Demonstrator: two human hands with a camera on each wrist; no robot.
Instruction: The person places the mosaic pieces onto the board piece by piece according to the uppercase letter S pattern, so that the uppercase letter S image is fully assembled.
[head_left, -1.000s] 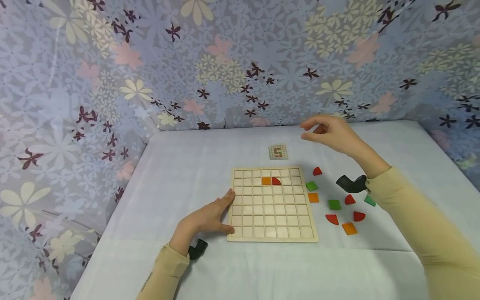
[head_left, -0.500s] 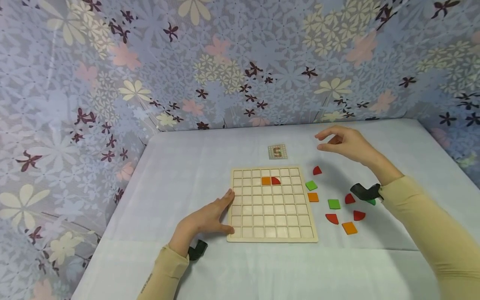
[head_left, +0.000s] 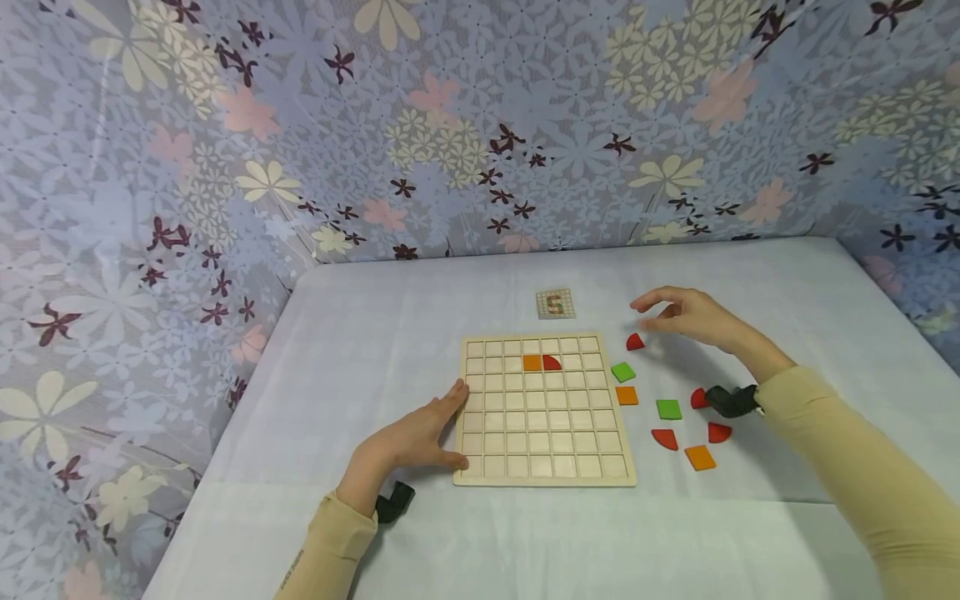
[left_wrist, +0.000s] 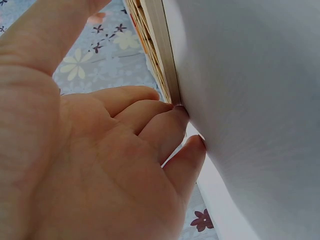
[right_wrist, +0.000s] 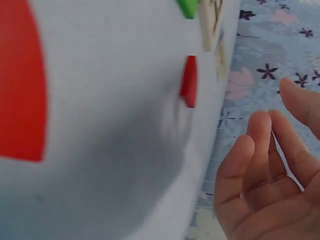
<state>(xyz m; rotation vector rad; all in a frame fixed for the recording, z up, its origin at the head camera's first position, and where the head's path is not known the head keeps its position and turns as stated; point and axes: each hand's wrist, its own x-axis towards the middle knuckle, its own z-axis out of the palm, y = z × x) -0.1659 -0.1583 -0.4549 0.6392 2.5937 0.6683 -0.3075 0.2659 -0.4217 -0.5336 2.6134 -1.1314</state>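
A pale wooden grid board lies on the table, with an orange square tile and a red quarter-circle tile side by side in its second row. My left hand rests against the board's left edge, fingers extended and thumb near the lower corner. In the left wrist view, fingertips touch the board's side. My right hand hovers just above a loose red quarter-circle, thumb and fingers apart, holding nothing. That red tile lies apart from the fingers in the right wrist view.
Right of the board lie green squares, orange squares and red quarter-circles. Another red piece is partly behind the black wrist camera. A small pattern card lies behind the board; floral cloth hangs beyond.
My right hand has moved right and then down, coming closer to the loose red quarter-circle behind the other tiles. The left hand and the board have stayed in place.
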